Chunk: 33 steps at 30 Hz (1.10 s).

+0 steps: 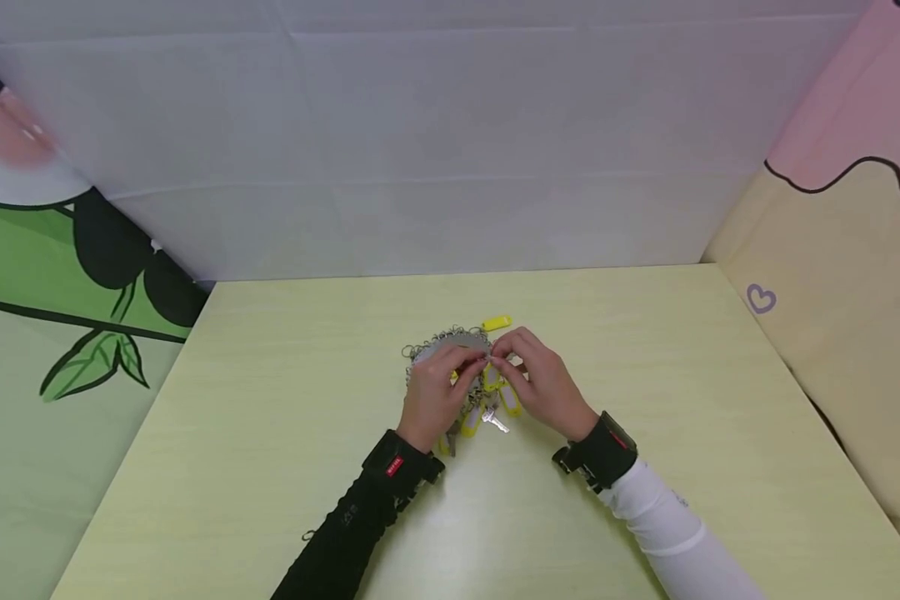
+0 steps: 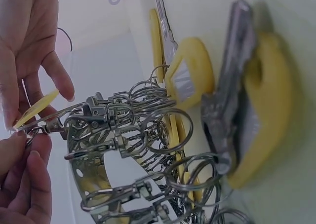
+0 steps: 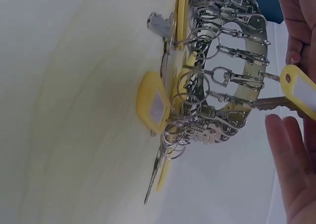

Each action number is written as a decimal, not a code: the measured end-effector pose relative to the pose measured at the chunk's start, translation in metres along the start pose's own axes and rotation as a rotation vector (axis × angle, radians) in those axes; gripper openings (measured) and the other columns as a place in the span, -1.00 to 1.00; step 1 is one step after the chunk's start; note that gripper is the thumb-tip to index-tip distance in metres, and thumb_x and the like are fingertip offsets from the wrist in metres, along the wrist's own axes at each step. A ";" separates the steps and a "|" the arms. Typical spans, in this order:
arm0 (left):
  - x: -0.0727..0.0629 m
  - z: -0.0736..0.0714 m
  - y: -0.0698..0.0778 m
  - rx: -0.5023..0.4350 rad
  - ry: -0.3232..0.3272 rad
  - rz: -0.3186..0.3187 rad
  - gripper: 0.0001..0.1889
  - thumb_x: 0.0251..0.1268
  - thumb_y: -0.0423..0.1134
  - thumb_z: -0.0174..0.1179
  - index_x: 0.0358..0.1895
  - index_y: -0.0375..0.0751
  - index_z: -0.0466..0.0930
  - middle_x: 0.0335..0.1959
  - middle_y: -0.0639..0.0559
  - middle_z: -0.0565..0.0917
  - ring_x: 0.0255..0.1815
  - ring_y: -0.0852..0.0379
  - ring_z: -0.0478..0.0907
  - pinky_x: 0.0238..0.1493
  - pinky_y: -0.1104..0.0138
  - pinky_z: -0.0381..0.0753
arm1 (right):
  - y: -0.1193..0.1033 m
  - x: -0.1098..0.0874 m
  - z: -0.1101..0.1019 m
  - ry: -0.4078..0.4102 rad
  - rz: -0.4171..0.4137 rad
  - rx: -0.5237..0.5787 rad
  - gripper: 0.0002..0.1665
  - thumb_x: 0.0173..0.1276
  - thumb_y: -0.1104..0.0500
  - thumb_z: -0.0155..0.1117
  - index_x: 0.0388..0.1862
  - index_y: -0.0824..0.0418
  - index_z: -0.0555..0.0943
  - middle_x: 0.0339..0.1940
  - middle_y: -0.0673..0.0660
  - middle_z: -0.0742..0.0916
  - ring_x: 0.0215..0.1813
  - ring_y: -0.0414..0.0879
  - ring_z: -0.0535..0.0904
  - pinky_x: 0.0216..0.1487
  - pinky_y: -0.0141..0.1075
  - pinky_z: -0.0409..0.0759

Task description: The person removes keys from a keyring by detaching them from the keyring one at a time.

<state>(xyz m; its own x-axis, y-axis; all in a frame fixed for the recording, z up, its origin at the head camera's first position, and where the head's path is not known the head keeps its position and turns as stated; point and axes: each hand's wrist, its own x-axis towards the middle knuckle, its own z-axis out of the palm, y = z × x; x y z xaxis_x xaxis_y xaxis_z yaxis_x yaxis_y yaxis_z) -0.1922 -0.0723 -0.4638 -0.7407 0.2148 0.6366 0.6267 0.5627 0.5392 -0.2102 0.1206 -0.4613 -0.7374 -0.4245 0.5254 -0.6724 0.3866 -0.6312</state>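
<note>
Before a plain wall (image 1: pixel 435 142), over a pale table (image 1: pixel 300 400), our left hand (image 1: pixel 431 396) and right hand (image 1: pixel 543 379) are pinching a tagged key (image 3: pixel 277 103) we are partly covering.

Table (image 1: pixel 285 400): was pale yellow, faintly grained.
Metal clip bunch (image 1: pixel 450 338): rested roughly midway between the side edges, toward the far edge.
Yellow tags (image 1: pixel 471 421) and keys (image 1: pixel 496 419): lay along the bunch's near side.

From above, the head view looks forward and down across the broad pale-yellow tabletop (image 1: pixel 292 400). Both wrist views look forward and inward, low and close, turned on edge, tabletop rightward in the left, leftward in the right; they share the ring-shaped silver metal key holder (image 3: pixel 256 79).
</note>
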 end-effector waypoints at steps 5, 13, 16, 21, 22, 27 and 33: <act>0.000 0.001 0.001 0.037 0.009 0.036 -0.84 0.37 -0.34 0.38 -0.05 -0.27 0.79 -0.23 -0.07 0.79 -0.30 0.11 0.75 -0.31 0.33 0.74 | -0.001 0.001 -0.001 -0.061 0.104 0.176 -0.95 0.57 0.31 0.21 -0.06 0.23 0.57 -0.11 0.13 0.66 -0.20 0.03 0.68 -0.24 -0.25 0.77; 0.001 0.000 0.001 0.013 0.017 -0.001 -0.89 0.40 -0.36 0.34 -0.12 -0.26 0.80 -0.22 -0.07 0.79 -0.24 0.07 0.73 -0.32 0.26 0.72 | -0.003 0.002 -0.002 -0.135 0.280 0.405 -0.87 0.53 0.31 0.26 0.00 0.32 0.62 -0.02 0.25 0.71 -0.11 0.10 0.73 -0.13 0.01 0.79; 0.001 0.000 0.000 -0.012 0.014 -0.036 -0.89 0.41 -0.35 0.34 -0.12 -0.26 0.80 -0.21 -0.08 0.78 -0.26 0.08 0.71 -0.35 0.27 0.70 | 0.000 0.001 -0.002 -0.119 0.240 0.370 -0.86 0.47 0.29 0.35 -0.03 0.22 0.68 -0.06 0.15 0.72 -0.10 0.00 0.75 -0.17 -0.01 0.79; 0.001 0.000 -0.001 -0.018 0.004 -0.029 -0.89 0.40 -0.36 0.34 -0.11 -0.27 0.80 -0.20 -0.07 0.78 -0.25 0.10 0.71 -0.34 0.31 0.71 | 0.002 0.000 0.001 -0.054 0.132 0.206 -0.91 0.45 0.25 0.39 -0.11 0.11 0.71 -0.13 0.03 0.68 -0.07 -0.14 0.67 -0.24 -0.25 0.76; 0.001 0.000 -0.001 -0.018 0.006 -0.021 -0.88 0.40 -0.37 0.34 -0.10 -0.27 0.80 -0.20 -0.08 0.78 -0.25 0.09 0.71 -0.33 0.31 0.71 | 0.002 0.000 0.001 -0.041 0.113 0.177 -0.92 0.46 0.25 0.38 -0.12 0.11 0.70 -0.14 0.02 0.66 -0.08 -0.15 0.65 -0.23 -0.30 0.75; 0.002 0.000 -0.002 -0.002 0.014 0.021 -0.86 0.37 -0.39 0.36 -0.07 -0.29 0.79 -0.20 -0.09 0.80 -0.23 0.07 0.74 -0.29 0.28 0.74 | -0.001 0.001 0.004 -0.005 0.041 0.073 -0.93 0.49 0.27 0.33 -0.11 0.16 0.62 -0.15 0.05 0.63 -0.15 -0.16 0.61 -0.23 -0.33 0.73; 0.001 -0.001 0.000 -0.006 0.026 0.009 -0.92 0.36 -0.41 0.36 -0.15 -0.27 0.78 -0.23 -0.08 0.78 -0.24 0.07 0.73 -0.28 0.30 0.73 | -0.003 0.001 0.002 -0.028 0.002 0.046 -0.88 0.43 0.30 0.40 -0.11 0.17 0.65 -0.17 0.06 0.64 -0.16 -0.13 0.65 -0.21 -0.33 0.74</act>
<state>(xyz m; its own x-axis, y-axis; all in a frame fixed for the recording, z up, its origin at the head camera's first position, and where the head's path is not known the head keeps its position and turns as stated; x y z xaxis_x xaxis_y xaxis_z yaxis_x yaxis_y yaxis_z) -0.1930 -0.0727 -0.4629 -0.7283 0.1993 0.6556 0.6349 0.5561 0.5363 -0.2083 0.1174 -0.4600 -0.7361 -0.4466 0.5086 -0.6668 0.3497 -0.6580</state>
